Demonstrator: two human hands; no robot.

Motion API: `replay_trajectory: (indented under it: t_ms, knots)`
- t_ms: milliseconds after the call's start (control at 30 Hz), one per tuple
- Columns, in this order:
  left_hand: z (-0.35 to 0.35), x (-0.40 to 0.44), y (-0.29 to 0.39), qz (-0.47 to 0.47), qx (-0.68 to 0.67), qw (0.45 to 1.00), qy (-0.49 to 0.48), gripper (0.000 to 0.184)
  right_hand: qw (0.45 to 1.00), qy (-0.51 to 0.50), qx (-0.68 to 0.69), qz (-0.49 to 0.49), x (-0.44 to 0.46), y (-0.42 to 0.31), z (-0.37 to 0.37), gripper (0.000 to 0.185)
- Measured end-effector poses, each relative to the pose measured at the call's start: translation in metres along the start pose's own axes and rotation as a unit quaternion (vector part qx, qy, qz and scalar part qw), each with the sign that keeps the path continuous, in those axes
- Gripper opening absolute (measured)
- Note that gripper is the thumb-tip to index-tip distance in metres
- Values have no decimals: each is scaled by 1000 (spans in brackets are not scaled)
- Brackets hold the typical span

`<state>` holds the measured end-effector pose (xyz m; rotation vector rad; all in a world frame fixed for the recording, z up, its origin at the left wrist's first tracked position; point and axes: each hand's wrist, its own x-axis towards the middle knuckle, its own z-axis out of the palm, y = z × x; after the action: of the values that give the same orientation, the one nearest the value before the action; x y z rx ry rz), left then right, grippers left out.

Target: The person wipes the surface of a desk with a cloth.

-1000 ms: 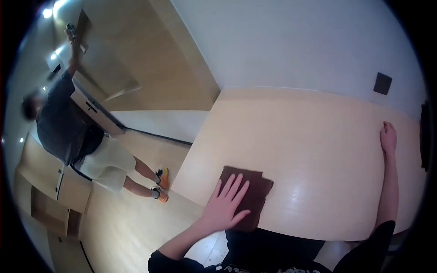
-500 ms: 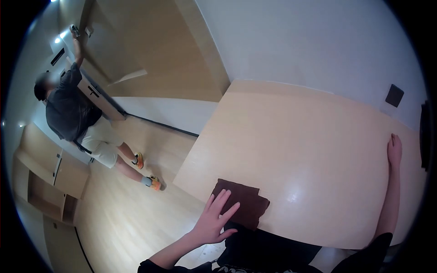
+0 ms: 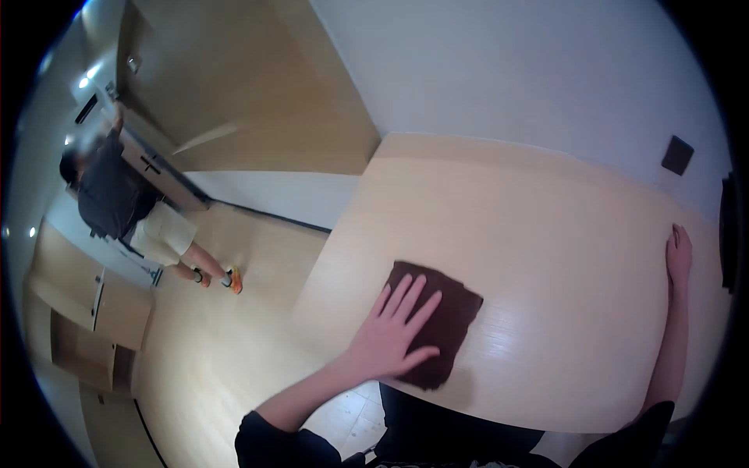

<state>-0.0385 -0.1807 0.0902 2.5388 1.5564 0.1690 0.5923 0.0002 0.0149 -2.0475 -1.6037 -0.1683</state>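
Bare hands [image 3: 386,342], black elbow-length sleeves [image 3: 282,446], black top [image 3: 441,452], pale print

You've got a plain pale wall [image 3: 499,78] ahead, dark rectangular plate [image 3: 677,155] on it toward your right. Off to your left: wood-toned wall panel [image 3: 250,86], white band [image 3: 269,195] below it, dark skirting [image 3: 265,215] where it meets the floor. Your floor [image 3: 211,335] is pale, wood-look, with whitish tiles [image 3: 355,417] near bottom centre. Farther left you see a door [image 3: 172,184] with a dark handle [image 3: 150,165], light wood cabinets [image 3: 123,312], an open niche [image 3: 82,343], bright ceiling lights [image 3: 87,76].
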Motion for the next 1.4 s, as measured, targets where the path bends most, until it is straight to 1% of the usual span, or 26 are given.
replay_trajectory:
  t_ms: [33, 100, 133, 200, 267, 333, 400, 500, 600, 633, 667, 733, 833, 1000, 1067, 1167, 1300, 1367, 1400]
  knots:
    - [0, 13, -5, 18, 10, 1000, 16, 76, 1000, 1, -5, 13, -2, 0, -3, 35]
    - [2, 46, -12, 26, 28, 998, 50, 72, 999, 29, -32, -19, -7, 3, -7, 34]
    - [5, 64, -16, 24, 32, 997, 67, 70, 999, 27, -34, -9, -10, 5, -8, 34]
    - [14, 104, -29, 19, 45, 994, 100, 67, 997, 58, -42, -38, -15, 4, -6, 34]
    - [21, 145, -36, 10, 62, 989, 137, 65, 999, 41, -22, -12, -21, -15, -23, 33]
    - [28, 184, -46, -20, 72, 986, 150, 65, 999, 29, -5, 13, -23, -22, -31, 33]
    - [31, 218, -52, -37, 66, 983, 166, 66, 998, 62, -26, 8, -28, -14, -27, 32]
    - [46, 264, -72, -71, 59, 977, 190, 68, 996, 74, -35, 32, -37, -29, -24, 32]
    - [43, 292, -66, -126, 78, 972, 185, 68, 996, 71, -48, 37, -40, -31, -31, 33]
    - [43, 295, -65, -140, 82, 969, 185, 68, 995, 69, -53, 43, -41, -32, -30, 33]
    - [44, 297, -65, -134, 81, 971, 180, 68, 995, 74, -52, 42, -43, -32, -30, 34]
    - [40, 298, -61, -162, 83, 969, 170, 68, 994, 81, -54, 41, -44, -35, -30, 34]
    - [43, 300, -66, -148, 70, 970, 182, 68, 995, 71, -51, 48, -42, -44, -32, 34]
    - [45, 300, -68, -156, 60, 974, 150, 72, 995, 67, -62, 47, -33, -45, -33, 35]
    - [43, 291, -66, -134, 61, 981, 128, 73, 996, 57, -53, 43, -26, -51, -31, 35]
    - [43, 264, -57, -85, 55, 987, 129, 72, 998, 48, -30, 39, -19, -45, -31, 35]
    - [35, 206, -41, -22, 65, 989, 134, 68, 996, 63, -43, 36, -16, -39, -24, 34]
    - [30, 173, -34, -3, 68, 989, 129, 67, 997, 62, -48, 26, -11, -34, -23, 34]
    - [25, 157, -31, -12, 68, 989, 132, 67, 998, 53, -35, 31, -7, -33, -21, 34]
